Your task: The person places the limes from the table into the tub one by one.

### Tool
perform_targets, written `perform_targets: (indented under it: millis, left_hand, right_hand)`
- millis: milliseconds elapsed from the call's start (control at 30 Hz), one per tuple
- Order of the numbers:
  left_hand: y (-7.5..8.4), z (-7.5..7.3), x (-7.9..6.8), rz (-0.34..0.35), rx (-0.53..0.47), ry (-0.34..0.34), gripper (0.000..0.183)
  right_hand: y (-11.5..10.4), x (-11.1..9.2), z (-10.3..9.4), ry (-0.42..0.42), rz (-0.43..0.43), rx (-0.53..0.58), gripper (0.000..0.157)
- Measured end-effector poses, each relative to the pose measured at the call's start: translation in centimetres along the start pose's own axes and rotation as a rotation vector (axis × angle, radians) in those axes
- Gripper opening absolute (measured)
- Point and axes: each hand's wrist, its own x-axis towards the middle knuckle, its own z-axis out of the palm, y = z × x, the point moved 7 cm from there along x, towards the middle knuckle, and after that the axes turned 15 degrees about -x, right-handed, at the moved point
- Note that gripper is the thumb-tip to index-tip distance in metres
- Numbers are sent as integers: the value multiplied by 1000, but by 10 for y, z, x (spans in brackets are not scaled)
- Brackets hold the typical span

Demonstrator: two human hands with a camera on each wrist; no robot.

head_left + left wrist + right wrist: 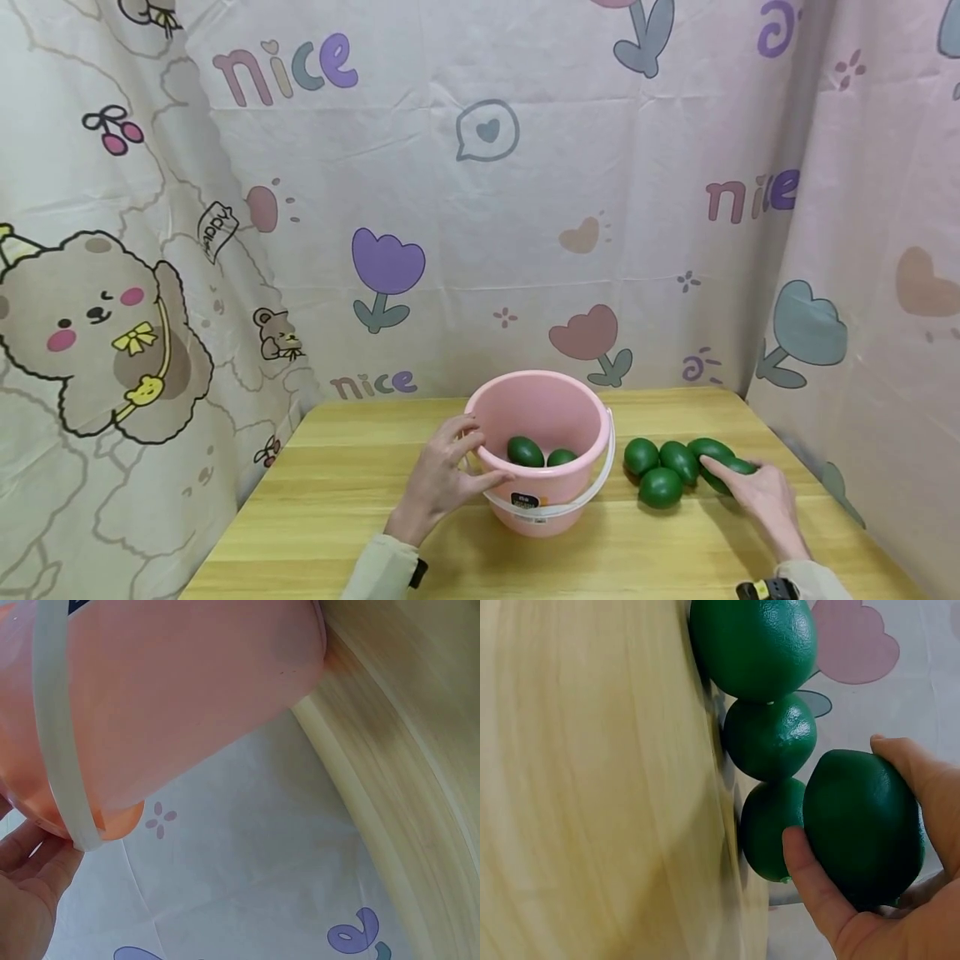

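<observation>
A pink bucket point(540, 404) with a white handle point(606, 467) stands upright on the table, two green limes point(525, 451) visible inside. My left hand point(435, 482) grips the bucket's left rim, thumb at the front and fingers farther back. In the left wrist view, those fingers point(56, 862) touch the rim beside the handle's end. To the right of the bucket, my right hand point(768, 504) holds a lime point(862, 825) between thumb and fingers. Several more limes point(661, 487) lie in a cluster just left of that hand, partly overlapped by the held one in the right wrist view.
The wooden table point(337, 492) reaches back to a patterned curtain point(465, 208), which also hangs along both sides. A dark label point(525, 501) is on the bucket's front, partly behind the lowered handle. Dark bands are on both wrists.
</observation>
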Motion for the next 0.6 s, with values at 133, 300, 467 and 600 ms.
perform_targets:
  millis: [133, 300, 467, 600]
  left_hand:
    - [0, -1, 0, -5, 3, 2, 53]
    - [0, 0, 1, -8, 2, -3, 54]
    - [0, 1, 1, -6, 3, -6, 54]
    - [0, 1, 1, 3, 2, -1, 53]
  right_hand:
    - [-4, -1, 0, 3, -29, 6, 91]
    - [-8, -3, 0, 27, -49, 49, 87]
    - [-16, -6, -4, 98, -88, 50, 70]
    - [-27, -11, -7, 122, -136, 62, 64]
